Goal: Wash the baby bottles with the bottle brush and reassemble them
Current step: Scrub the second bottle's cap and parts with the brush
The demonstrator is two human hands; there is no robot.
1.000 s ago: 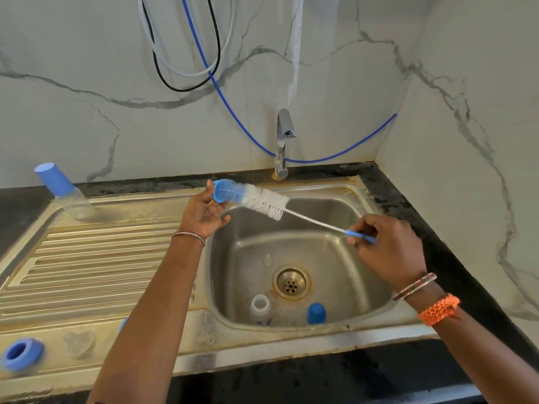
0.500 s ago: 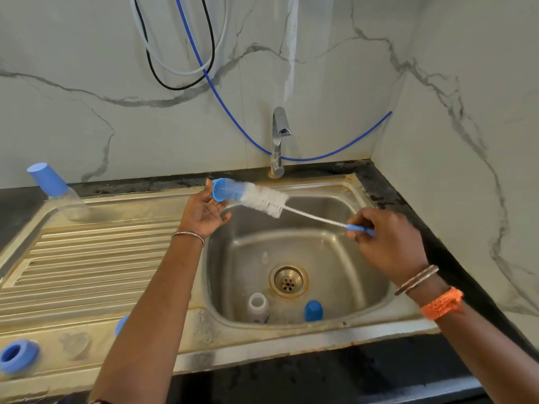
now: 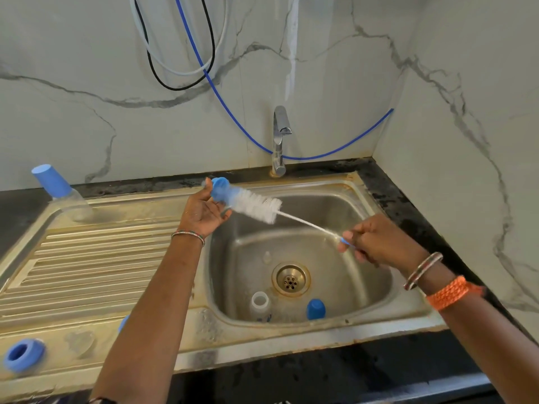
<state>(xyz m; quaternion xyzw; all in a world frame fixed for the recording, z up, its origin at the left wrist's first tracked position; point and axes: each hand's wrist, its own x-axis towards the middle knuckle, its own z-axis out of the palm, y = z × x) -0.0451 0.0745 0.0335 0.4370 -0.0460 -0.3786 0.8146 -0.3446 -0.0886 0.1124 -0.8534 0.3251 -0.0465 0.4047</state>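
My left hand (image 3: 202,212) holds a small blue bottle cap (image 3: 220,189) above the sink's left rim. The white bristles of the bottle brush (image 3: 256,207) are pushed into that cap. My right hand (image 3: 376,243) pinches the brush's blue handle end over the basin. A clear bottle body (image 3: 260,306) and another blue cap (image 3: 315,309) lie in the sink basin (image 3: 350,275) near the drain. An assembled bottle with a blue cap (image 3: 58,191) stands at the far left of the drainboard. A blue collar ring (image 3: 23,354) lies at the front left.
The tap (image 3: 280,141) rises behind the basin, with no water running. Blue, black and white hoses (image 3: 204,71) hang on the marble wall. The ribbed drainboard (image 3: 87,266) stretches to the left. A clear teat (image 3: 80,341) lies near the ring. Dark countertop (image 3: 408,205) borders the sink.
The brush has slid slightly out of the cap and my right hand has dropped lower and to the right. The left hand keeps the cap in about the same place.
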